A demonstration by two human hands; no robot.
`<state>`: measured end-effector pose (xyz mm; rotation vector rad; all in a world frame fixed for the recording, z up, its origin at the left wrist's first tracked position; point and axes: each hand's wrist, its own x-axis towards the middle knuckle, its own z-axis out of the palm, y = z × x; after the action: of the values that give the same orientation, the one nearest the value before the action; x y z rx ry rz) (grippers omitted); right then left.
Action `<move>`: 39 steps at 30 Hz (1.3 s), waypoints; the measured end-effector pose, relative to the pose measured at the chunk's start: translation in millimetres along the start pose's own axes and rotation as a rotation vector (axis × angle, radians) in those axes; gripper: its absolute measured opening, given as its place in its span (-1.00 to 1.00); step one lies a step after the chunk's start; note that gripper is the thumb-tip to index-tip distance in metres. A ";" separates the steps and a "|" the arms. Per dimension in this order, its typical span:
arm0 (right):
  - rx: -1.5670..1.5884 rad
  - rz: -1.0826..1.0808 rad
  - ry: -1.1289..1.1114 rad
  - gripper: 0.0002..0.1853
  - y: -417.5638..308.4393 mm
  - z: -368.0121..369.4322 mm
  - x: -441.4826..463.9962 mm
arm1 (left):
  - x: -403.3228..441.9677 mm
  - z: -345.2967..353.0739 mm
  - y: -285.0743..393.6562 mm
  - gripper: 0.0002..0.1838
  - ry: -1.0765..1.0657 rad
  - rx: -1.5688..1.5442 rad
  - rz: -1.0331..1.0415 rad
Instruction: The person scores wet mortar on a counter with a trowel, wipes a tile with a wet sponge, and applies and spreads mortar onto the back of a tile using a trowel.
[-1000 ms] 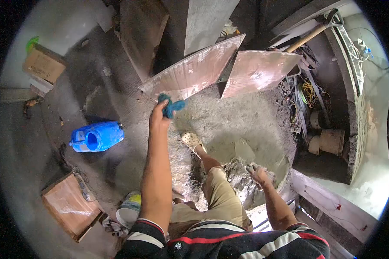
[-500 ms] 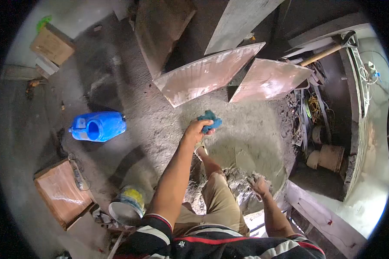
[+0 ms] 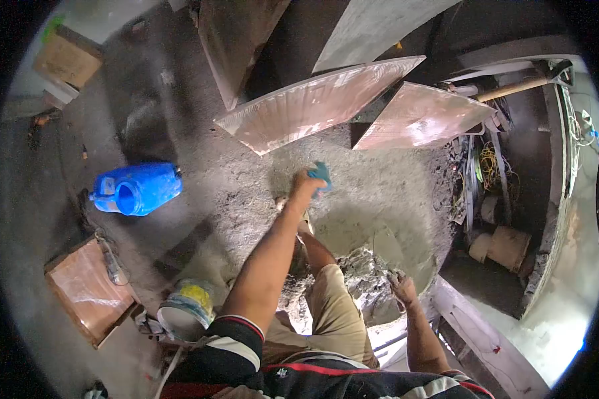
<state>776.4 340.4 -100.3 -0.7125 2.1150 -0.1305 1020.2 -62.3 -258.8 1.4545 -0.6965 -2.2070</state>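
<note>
My left hand [image 3: 307,184] is stretched forward over the rough grey floor, closed on a teal cloth [image 3: 321,174]. Just beyond it lie two reddish-brown tiles or panels, a long one [image 3: 313,103] and a shorter one [image 3: 422,120]. Low on the right, my right hand [image 3: 402,288] is beside a heap of wet grey mortar [image 3: 369,269]. Its fingers look grey with mortar and bent; whether they hold anything is too small to tell. A smooth patch of mortar [image 3: 386,245] spreads just ahead of the heap.
On the left lies a blue plastic container [image 3: 140,189], with a cardboard box [image 3: 68,58] farther back. A wood-coloured panel [image 3: 90,289] and a bucket [image 3: 185,312] are at lower left. The right side has a long-handled tool [image 3: 516,87], coiled wires [image 3: 491,166] and a dusty pot [image 3: 508,248].
My left hand has moved right from near the long panel and come down over the floor, still with the cloth. My right hand has stayed near the mortar heap. The view has shifted.
</note>
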 end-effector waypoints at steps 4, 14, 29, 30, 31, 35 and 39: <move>0.141 0.009 -0.061 -0.58 -13.8 -1.8 2.3 | -6.3 49.4 -41.5 -0.53 -0.159 0.320 -0.061; -0.041 0.026 -0.051 -0.62 -4.2 -0.4 10.2 | 116.0 -13.0 -4.5 -0.64 0.454 0.735 0.244; 0.230 0.106 -0.122 -0.73 -41.3 -8.4 -11.4 | 97.2 69.0 20.8 -0.78 0.461 0.927 0.322; 0.209 0.054 -0.093 -0.66 -17.9 -8.3 -8.3 | 108.5 54.5 23.6 -0.77 0.524 0.924 0.425; 0.198 0.032 -0.078 -0.62 -10.9 -10.5 -5.3 | 113.4 42.3 27.9 -0.76 0.586 0.919 0.530; 0.085 0.113 -0.008 -0.73 -13.8 -18.8 -11.2 | 107.5 21.3 3.8 -0.62 0.516 0.978 0.657; 0.170 0.196 -0.019 -0.55 10.8 -11.3 -7.8 | 55.2 41.4 -21.2 -0.48 0.152 0.270 0.270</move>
<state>766.4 351.6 -91.5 -0.4033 2.1130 -0.1923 959.8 -69.9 -297.8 1.5309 -1.1006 -1.8322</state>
